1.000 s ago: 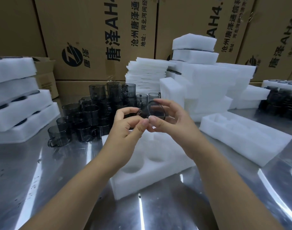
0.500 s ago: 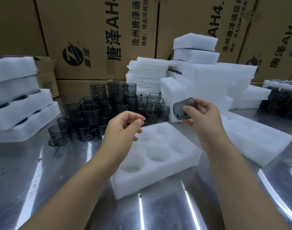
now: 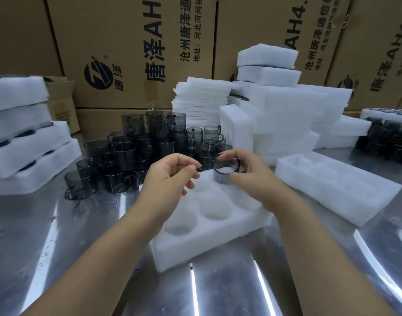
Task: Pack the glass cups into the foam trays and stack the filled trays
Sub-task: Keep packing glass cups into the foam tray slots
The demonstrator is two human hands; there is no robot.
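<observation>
Right grip (image 3: pixel 252 182) pinches cup (image 3: pixel 225 173) at the rim, upright, base partly in the far-right hole of tray (image 3: pixel 209 247). Left grip (image 3: pixel 170 176) is loosely curled, holds nothing, over the tray's far-left holes. Risks: an off-centre cup catches the foam edge and tips. Handle not visible, may jam. Unsteadied tray could slide on the shiny worktop (image 3: pixel 58 247). Left arm near loose cups (image 3: pixel 127 156), could knock them.

Dim, cool, even light from overhead. Long white glare streaks cross the shiny steel tabletop (image 3: pixel 58 247) (brightest toward the near edge). The stacked white foam trays (image 3: pixel 286 115) wash out. The brown cardboard cartons (image 3: pixel 131 30) bow outward at the frame edges; shadows are soft.
</observation>
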